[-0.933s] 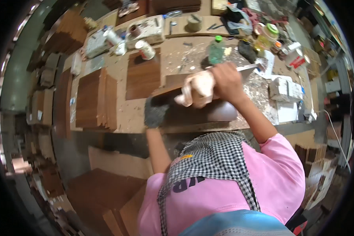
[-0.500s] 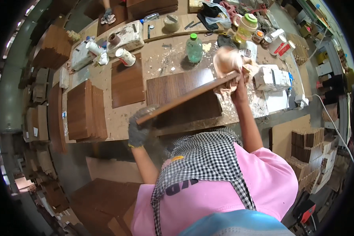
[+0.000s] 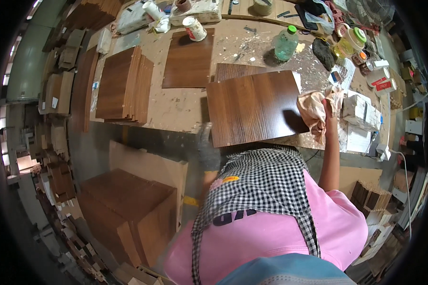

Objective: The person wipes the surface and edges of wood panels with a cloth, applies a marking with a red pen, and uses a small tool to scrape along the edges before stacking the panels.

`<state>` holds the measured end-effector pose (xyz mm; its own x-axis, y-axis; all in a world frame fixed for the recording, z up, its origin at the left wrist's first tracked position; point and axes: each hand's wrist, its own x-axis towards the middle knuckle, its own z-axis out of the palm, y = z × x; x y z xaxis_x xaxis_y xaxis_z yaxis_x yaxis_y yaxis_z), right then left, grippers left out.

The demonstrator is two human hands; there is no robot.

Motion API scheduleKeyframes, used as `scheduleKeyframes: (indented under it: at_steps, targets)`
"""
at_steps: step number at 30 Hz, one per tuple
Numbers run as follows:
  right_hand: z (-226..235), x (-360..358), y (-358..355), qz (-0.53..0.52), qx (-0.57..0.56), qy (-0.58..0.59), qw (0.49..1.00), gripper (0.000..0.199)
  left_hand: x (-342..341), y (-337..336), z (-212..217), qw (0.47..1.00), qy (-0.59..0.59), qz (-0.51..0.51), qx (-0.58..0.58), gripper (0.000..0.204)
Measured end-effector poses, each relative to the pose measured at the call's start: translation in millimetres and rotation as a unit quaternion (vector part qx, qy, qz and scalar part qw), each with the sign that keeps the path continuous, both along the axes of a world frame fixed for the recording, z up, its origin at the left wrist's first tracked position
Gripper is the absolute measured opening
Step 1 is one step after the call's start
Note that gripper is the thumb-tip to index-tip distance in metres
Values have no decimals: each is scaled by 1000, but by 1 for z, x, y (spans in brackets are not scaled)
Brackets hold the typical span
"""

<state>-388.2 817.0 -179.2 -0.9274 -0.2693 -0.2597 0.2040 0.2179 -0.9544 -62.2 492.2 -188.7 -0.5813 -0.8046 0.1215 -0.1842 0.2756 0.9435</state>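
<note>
Your workbench (image 3: 176,111) has a pale top, scuffed and spattered with dried glue and dust. On its left part sits a stack of brown wood panels (image 3: 123,85); a single dark panel (image 3: 188,59) lies flat nearer the middle. Along the far edge you have a green-capped plastic bottle (image 3: 286,42), a white can (image 3: 194,28) on its side, tape rolls and small jars. Below the bench, cardboard-backed boards (image 3: 128,209) lean in a pile on the grey concrete floor (image 3: 88,147). More wood offcuts (image 3: 57,95) line the left side. Lighting is even, bright at the left rim.
</note>
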Motion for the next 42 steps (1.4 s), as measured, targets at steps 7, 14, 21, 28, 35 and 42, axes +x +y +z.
scheduleKeyframes:
  at_steps: [7,14,21,28,35,42]
  targets:
    - [94,85,-174,410,139,402,807,58,-33,19,24,888,65,14,454,48]
    - [39,39,-206,386,271,374,799,38,-16,12,31,908,-19,2,418,49]
    - [37,-95,-80,85,278,381,877,23,-20,19,56,915,-2,16,404,40]
    - [45,101,-187,553,165,500,646,60,-20,2,29,966,-142,-90,193,39]
    - [64,26,-394,538,423,387,618,49,-7,7,24,914,-62,-82,393,57]
    - [91,39,-377,376,182,289,862,49,1,12,-47,925,-1,31,379,57]
